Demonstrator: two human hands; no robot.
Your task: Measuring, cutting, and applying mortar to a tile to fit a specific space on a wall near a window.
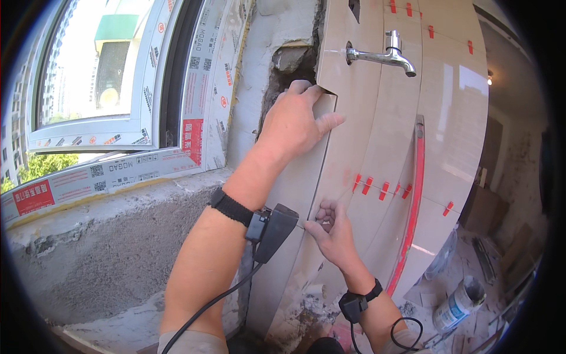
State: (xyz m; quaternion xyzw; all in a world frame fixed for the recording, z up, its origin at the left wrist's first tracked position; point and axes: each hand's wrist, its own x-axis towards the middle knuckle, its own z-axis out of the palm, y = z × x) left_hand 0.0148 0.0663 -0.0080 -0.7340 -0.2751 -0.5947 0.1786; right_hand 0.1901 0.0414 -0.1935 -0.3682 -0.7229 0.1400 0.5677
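Note:
A narrow cream wall tile (302, 168) stands upright along the wall's left edge, beside the larger tiled face. My left hand (296, 118) is hooked over its top edge, fingers behind and thumb stretched out to the right. Close to the joint at the tile's lower end is my right hand (333, 232), its fingers curled and its thumb pressed near the corner. Whatever may be between those fingertips is too small to make out. A rough hole (292, 62) in the wall opens just above my left hand.
A chrome tap (386, 57) juts from the tiled wall. Red wedges (384, 190) sit in the tile joints, and a long red bar (415, 200) leans there. A window frame (197, 100) and rough sill (135, 197) lie left; a bucket (460, 304) stands lower right.

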